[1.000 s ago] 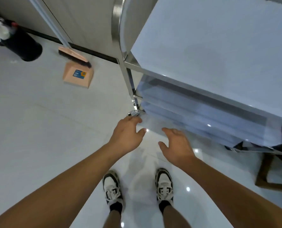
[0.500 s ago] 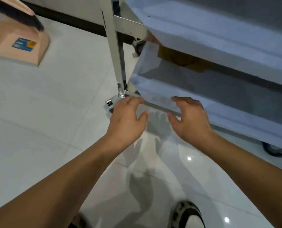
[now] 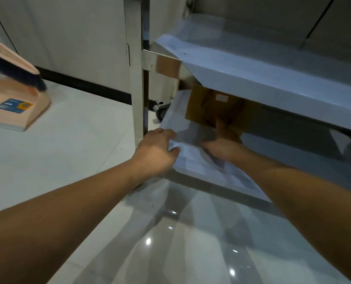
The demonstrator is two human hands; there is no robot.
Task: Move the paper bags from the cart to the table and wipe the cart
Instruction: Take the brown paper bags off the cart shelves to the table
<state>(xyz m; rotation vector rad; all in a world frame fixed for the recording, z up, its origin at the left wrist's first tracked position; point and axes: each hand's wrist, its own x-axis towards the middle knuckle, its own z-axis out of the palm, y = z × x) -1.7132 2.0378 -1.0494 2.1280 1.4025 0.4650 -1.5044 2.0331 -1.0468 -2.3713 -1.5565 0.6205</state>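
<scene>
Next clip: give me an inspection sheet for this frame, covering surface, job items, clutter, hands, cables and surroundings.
Surface: cart, steel shelves; lower shelf reached into.
Job's things: brown paper bag on the lower shelf, under the upper one.
Clutter: nothing seen on the shelves besides the bag.
Hands: left hand at the shelf's corner; right hand at the bag, blurred, grip unclear.
Cables: nothing seen.
Surroundings: glossy tiled floor, pink dustpan with brush, wall.

Low gap between cart shelves [image 3: 252, 78]; post [image 3: 136, 89] blocks left side.
</scene>
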